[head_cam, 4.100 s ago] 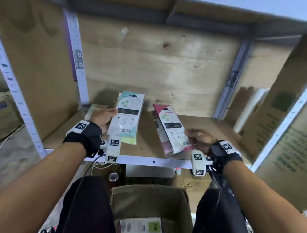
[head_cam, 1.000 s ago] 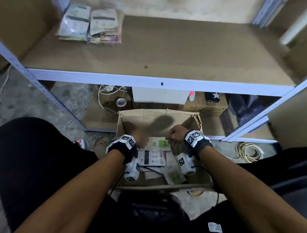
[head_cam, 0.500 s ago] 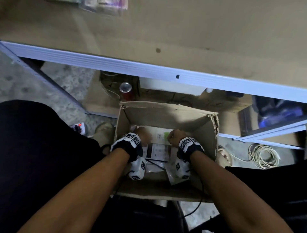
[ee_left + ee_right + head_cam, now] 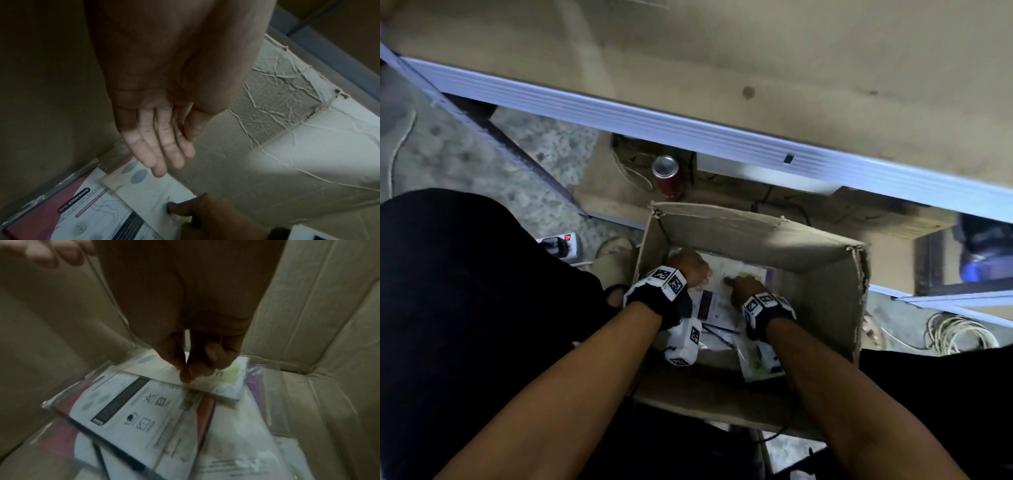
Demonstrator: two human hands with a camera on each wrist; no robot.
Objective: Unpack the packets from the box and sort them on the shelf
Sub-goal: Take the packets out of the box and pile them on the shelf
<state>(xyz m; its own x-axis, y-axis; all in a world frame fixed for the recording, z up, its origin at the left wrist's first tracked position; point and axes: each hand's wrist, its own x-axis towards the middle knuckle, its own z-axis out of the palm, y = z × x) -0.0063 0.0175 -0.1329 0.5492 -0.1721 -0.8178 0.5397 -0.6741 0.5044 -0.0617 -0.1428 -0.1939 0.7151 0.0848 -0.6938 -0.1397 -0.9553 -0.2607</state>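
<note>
The open cardboard box (image 4: 822, 274) stands on the floor below the shelf (image 4: 791, 51), with both hands inside it. Several flat packets lie in the box. A white and green packet (image 4: 226, 378) lies on top at the far side, over a red and white stocking packet (image 4: 72, 204). My right hand (image 4: 185, 374) has curled fingers and pinches the near edge of the white and green packet (image 4: 743, 272). My left hand (image 4: 164, 162) hovers just above the packets at the box's left wall, with straight fingers and nothing in it. Another packet (image 4: 756, 359) lies under my right wrist.
The shelf's white front rail (image 4: 688, 126) runs across above the box. A red drink can (image 4: 666, 171) and cables sit on the lower level behind the box. A power strip (image 4: 560, 241) lies on the floor to the left, and a coiled cable (image 4: 955, 332) to the right.
Both hands have left the two packets on the shelf and gone down into the box. Over the last second the right hand has moved onto the top packet's edge.
</note>
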